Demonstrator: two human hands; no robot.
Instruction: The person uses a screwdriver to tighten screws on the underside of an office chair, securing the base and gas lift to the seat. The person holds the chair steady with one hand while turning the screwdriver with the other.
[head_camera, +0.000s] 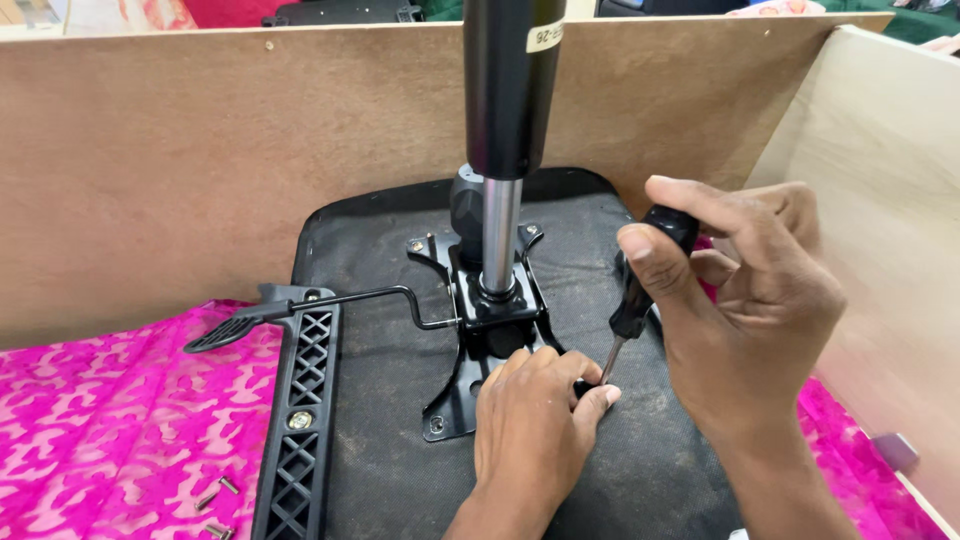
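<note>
Right hand (745, 300): closed round the black handle of the screwdriver (635, 295); shaft slants down-left, tip at the plate's (470, 385) near right corner.
Left hand (530, 420): lies flat on the plate, fingertips pinched at the tip, steadying it; the screw itself is hidden.
Advice: stand the driver more upright over the hole, and keep your fingers beside the tip, not under it.
Seat (380, 400): upturned, black, on pink cloth (110, 420).
Gas cylinder (505, 110): rises from the plate, just beside your right hand; it crowds the handle.
Lever (330, 300): juts left.
Armrest (300, 420): at the seat's left edge.
Loose screws (217, 495): on the cloth, near left.
</note>
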